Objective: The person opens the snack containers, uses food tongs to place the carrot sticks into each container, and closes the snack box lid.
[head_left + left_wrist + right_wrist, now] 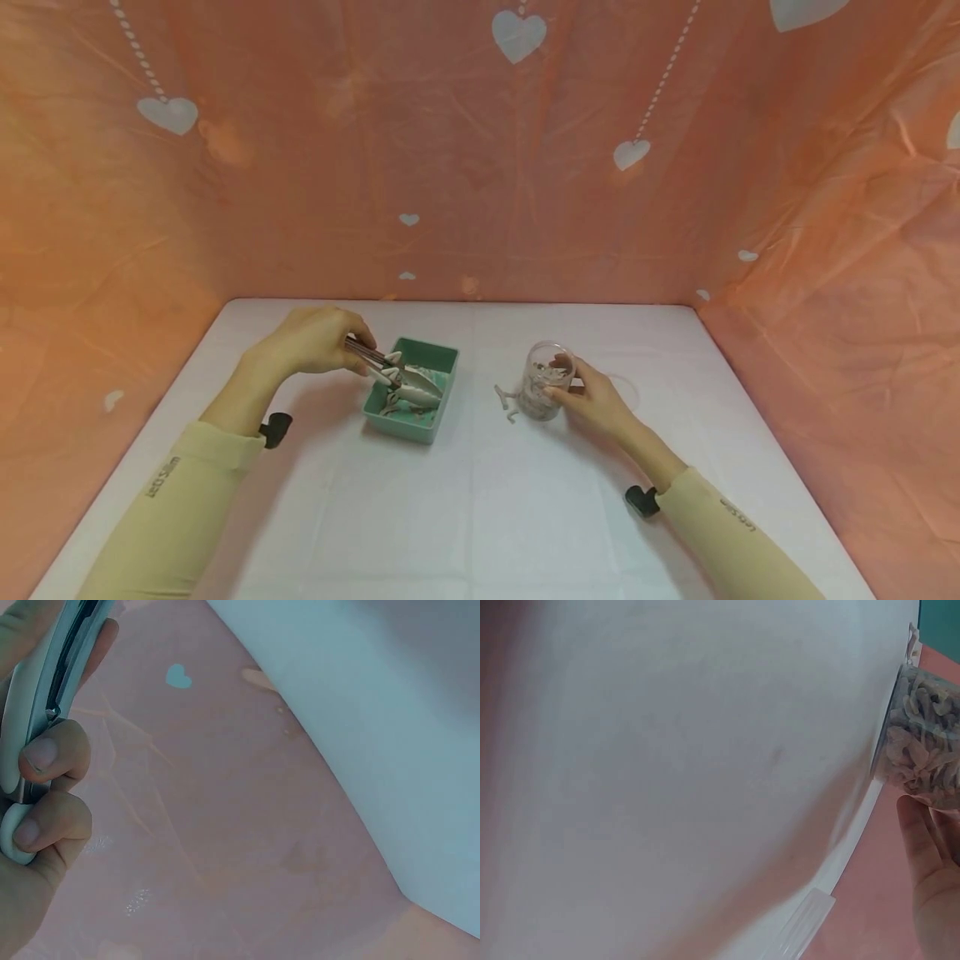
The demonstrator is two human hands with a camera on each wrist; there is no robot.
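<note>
My left hand (315, 342) grips a pair of metal tongs (420, 397) with pale handles; in the left wrist view, curled fingers (58, 754) wrap the handles. The tong heads point down into a green rectangular tray (401, 429), which holds greyish shrivelled pieces (390, 406). Some pale pieces show at the tongs near the tray's left rim. On the right, my right hand (596, 396) holds a clear jar (538, 404) by its side, thumb and fingers around it. Greyish-brown curled, dried-looking pieces (922, 746) fill much of the jar, which stands uncapped on the table.
A few loose pieces (502, 397) lie on the white tablecloth (465, 517) just left of the jar. A clear round lid (628, 390) lies right of it, partly behind the right hand. An orange curtain (465, 167) with hearts encloses the table's back and sides.
</note>
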